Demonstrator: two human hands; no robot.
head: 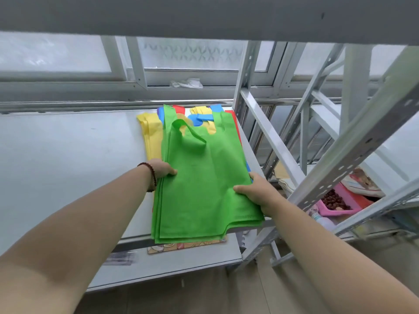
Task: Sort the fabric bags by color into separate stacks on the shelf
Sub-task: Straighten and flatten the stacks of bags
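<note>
Now: both hands on the green bags

Up on the grey shelf, the left hand pinches the left edge of the green bags, thumb on top. Right hand grips the right edge, fingers curled under. Yellow bags, blue bags and red ones peek out beneath.

Green bags between both hands

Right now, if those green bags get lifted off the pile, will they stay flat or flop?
Probably flop: the green bags are thin fabric, and one handle already curls over. Likely light, since the left hand and right hand grip only their edges. The layers look fanned, so they may slide apart.
</note>
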